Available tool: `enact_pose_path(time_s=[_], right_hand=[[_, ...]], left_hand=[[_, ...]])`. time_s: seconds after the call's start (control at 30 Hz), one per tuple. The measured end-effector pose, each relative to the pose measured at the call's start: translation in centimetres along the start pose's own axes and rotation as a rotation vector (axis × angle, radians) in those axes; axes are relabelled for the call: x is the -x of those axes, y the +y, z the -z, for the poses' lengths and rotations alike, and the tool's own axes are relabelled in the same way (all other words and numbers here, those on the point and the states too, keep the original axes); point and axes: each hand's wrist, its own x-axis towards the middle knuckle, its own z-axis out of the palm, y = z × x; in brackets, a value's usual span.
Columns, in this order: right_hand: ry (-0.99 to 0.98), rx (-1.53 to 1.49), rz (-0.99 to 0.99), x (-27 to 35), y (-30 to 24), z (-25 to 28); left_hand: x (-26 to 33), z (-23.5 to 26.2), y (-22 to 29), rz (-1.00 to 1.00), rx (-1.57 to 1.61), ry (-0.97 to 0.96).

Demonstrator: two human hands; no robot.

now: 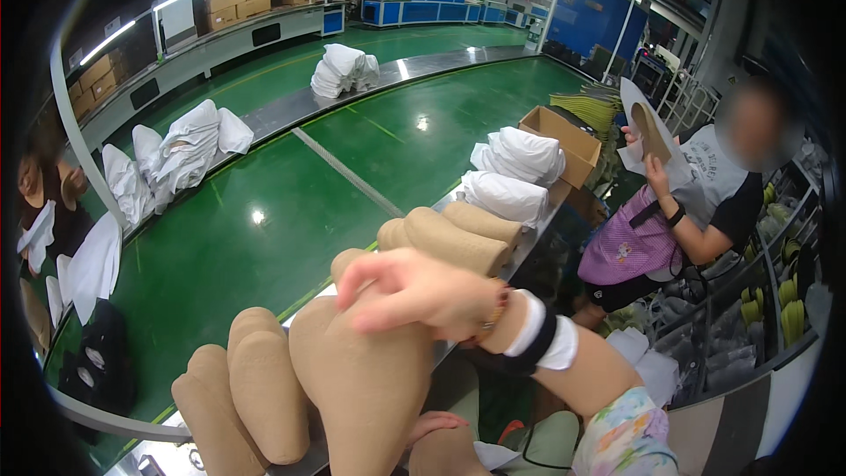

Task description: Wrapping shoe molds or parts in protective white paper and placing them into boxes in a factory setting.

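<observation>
Close in front of me is a large tan insole (pixel 361 379), its wide end up. My left hand (pixel 438 425) is mostly hidden behind it; a few fingers show past its right edge, gripping it from beneath. Over the wide end is my right hand (pixel 414 295), slightly blurred, fingers curled in; anything between its fingertips is hidden. It wears a beaded bracelet and a white band with a black strap. Tan insole stacks lie to the left (pixel 269 388) and beyond my right hand (pixel 454 242). Part of another tan piece (pixel 445 454) shows low beside my lap.
White-wrapped bundles (pixel 511 176) and an open carton (pixel 564 145) stand farther along the bench. At right, a co-worker holds a tan insole (pixel 650 132) with white paper, near shelves (pixel 749 326) of green-yellow pieces. More white bundles (pixel 189 145) lie on the metal-edged line across the green surface.
</observation>
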Motion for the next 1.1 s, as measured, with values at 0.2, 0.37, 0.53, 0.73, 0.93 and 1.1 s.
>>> enact_pose_path(time_s=[0.2,0.37,0.53,0.73,0.93,1.1], right_hand=[[0.066,0.05,0.143,7.8,-7.3,3.2],[0.248,0.017,0.15,8.6,-6.2,3.9],[0.371,0.37,0.302,12.2,-9.9,5.5],[0.656,0.97,0.254,12.4,-13.4,11.5],[0.523,1.157,0.072,7.0,-7.9,21.6],[0.128,0.964,-0.251,2.1,-4.9,25.0]], left_hand=[[-0.2,1.7,0.1,0.073,0.057,-0.113],[-1.2,2.5,-1.5,0.168,0.124,-0.193],[-3.1,3.6,-3.4,0.267,0.182,-0.304],[-6.3,5.0,-5.6,0.319,0.223,-0.391],[-10.3,4.8,-8.5,0.311,-0.033,-0.29],[-13.5,4.1,-7.5,0.194,-0.11,-0.383]])
